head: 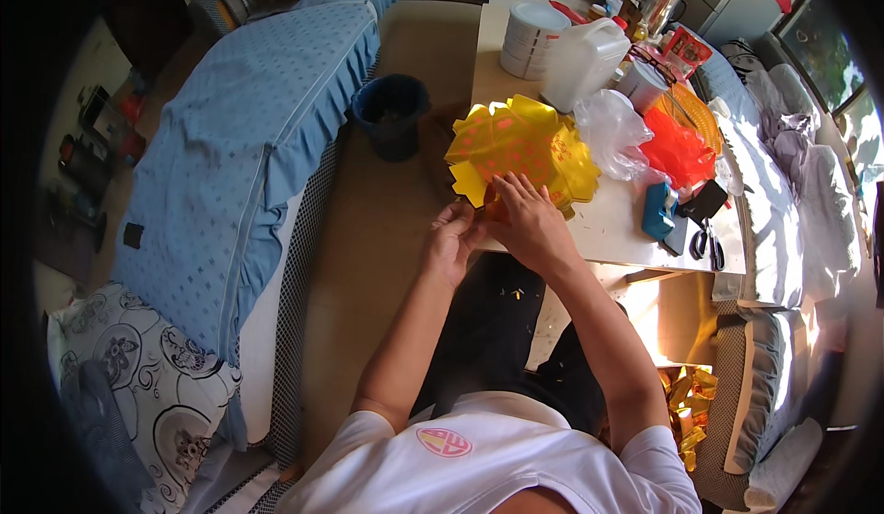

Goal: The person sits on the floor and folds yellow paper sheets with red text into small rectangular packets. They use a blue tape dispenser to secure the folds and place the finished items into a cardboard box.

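A yellow-gold foil paper piece (521, 138) with a scalloped, cut-out rim and red printing lies on the near left corner of the table, jutting past the edge. My left hand (454, 238) is at its near rim, thumb and fingers pinched together on a small orange-gold foil piece (496, 212). My right hand (532, 223) lies over the near part of the yellow paper, its fingertips on the printed face. The right thumb side reaches under towards the orange-gold piece, partly hidden.
On the table (587, 234) stand a white plastic jug (587, 58), a lidded tub (532, 38), plastic bags (680, 148), a blue tape dispenser (659, 210) and scissors (706, 248). A dark bin (390, 117) is on the floor. Folded gold pieces (690, 403) fill a box at right. A blue-covered sofa (228, 127) runs along the left.
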Action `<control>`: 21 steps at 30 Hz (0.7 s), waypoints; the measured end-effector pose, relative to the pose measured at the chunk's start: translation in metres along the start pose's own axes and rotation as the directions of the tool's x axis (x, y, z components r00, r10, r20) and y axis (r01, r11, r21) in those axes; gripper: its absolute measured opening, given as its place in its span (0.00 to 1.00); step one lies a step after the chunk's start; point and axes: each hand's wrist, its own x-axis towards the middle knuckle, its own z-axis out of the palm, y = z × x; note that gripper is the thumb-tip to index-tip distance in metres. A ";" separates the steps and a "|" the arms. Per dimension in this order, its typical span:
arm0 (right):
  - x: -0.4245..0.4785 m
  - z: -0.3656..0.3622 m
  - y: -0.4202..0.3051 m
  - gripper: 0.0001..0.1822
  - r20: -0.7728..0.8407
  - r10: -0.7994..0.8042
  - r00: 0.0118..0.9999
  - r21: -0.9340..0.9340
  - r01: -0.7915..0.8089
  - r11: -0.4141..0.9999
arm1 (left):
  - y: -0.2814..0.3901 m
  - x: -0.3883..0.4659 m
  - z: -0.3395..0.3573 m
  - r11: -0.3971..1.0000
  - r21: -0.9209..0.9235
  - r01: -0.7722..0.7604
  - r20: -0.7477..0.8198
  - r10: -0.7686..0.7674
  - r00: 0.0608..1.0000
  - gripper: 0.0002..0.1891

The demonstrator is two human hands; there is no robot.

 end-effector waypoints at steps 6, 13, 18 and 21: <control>0.001 -0.002 0.005 0.34 -0.003 -0.022 1.000 0.059 0.023 0.998 | -0.007 -0.010 0.016 0.982 0.138 -0.128 -0.039 0.135 0.990 0.04; 0.010 -0.010 -0.004 0.17 -0.054 -0.149 0.987 0.090 0.153 0.984 | 0.000 -0.001 0.011 0.956 0.272 -0.114 0.009 0.116 0.993 0.07; 0.017 -0.005 -0.004 0.08 0.004 -0.243 0.970 -0.168 0.240 0.956 | 0.005 0.002 0.007 0.929 0.350 -0.120 0.030 0.117 0.993 0.07; 0.020 -0.003 -0.005 0.07 -0.021 -0.373 0.928 -0.316 0.347 0.883 | 0.008 0.001 0.009 0.917 0.372 -0.142 0.039 0.137 0.990 0.08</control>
